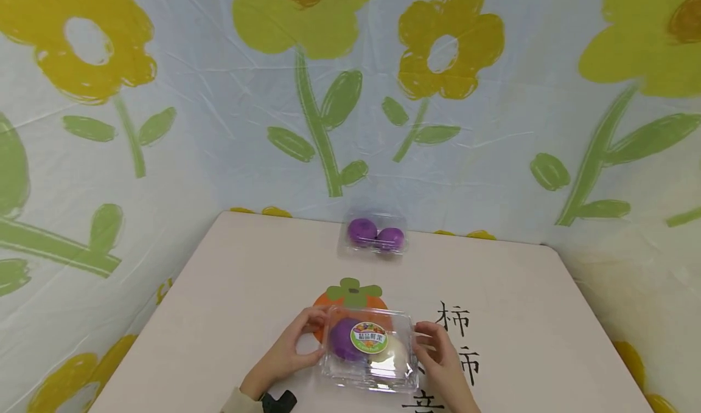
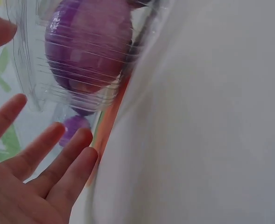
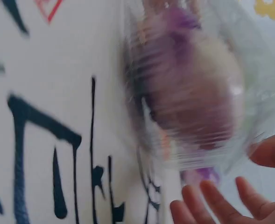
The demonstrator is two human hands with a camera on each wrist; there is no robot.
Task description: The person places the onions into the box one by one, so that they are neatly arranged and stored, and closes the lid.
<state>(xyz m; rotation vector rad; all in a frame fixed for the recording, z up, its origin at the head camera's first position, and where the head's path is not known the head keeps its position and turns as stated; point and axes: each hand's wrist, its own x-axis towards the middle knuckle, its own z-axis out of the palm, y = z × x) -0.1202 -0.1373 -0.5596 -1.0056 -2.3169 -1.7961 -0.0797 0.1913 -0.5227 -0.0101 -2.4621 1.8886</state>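
Observation:
A clear plastic clamshell box point(image 1: 402, 322) with a colorful oval label point(image 1: 369, 337) lies at the near middle of the table, over the printed persimmon. Inside it are a round purple item point(image 1: 344, 340) and a pale cream one point(image 1: 390, 357). My left hand point(image 1: 292, 346) is at the box's left side, thumb and fingers spread along the edge. At the opposite side, my right hand point(image 1: 440, 358) has its fingertips right at the edge. Both wrist views show the fingers extended and spread beside the box, not wrapped round it. The box is blurred in the right wrist view.
A second clear box point(image 1: 378, 252) holding two round purple items stands at the table's back edge. Behind it hangs a flower-printed curtain point(image 1: 219, 127), also at both sides. Dark printed characters point(image 1: 457, 319) mark the pale tabletop point(image 1: 246, 267) at right.

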